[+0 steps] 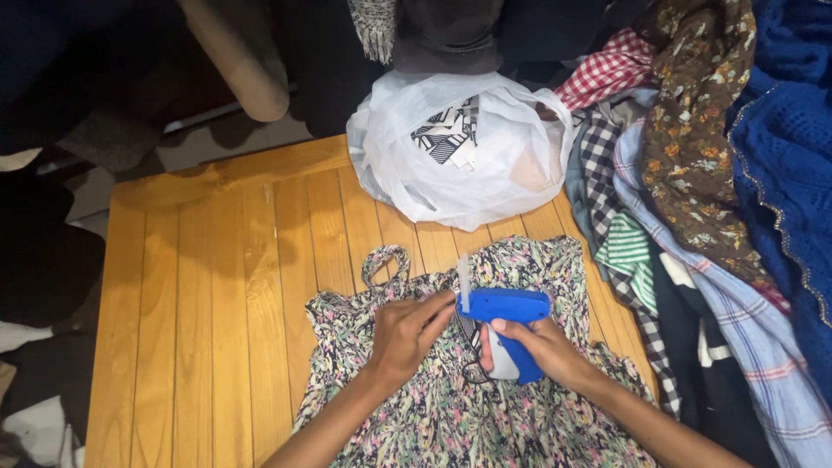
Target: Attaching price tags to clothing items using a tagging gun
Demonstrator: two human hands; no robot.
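A floral sleeveless dress [520, 269] lies flat on the wooden table [208, 286], neckline toward the far side. My right hand [542, 347] grips a blue tagging gun [507, 316] with a strip of white plastic fasteners standing up from it, its nose pointing left at the neckline. My left hand [407, 334] pinches the dress fabric at the neckline, fingertips right beside the gun's nose. The needle tip itself is hidden by my fingers.
A white plastic bag [451, 147] holding patterned cloth sits at the table's far edge. A heap of clothes [693, 199], checked, striped, floral and blue knit, covers the right side. Dark floor and a pale rounded leg [238, 61] lie beyond the table.
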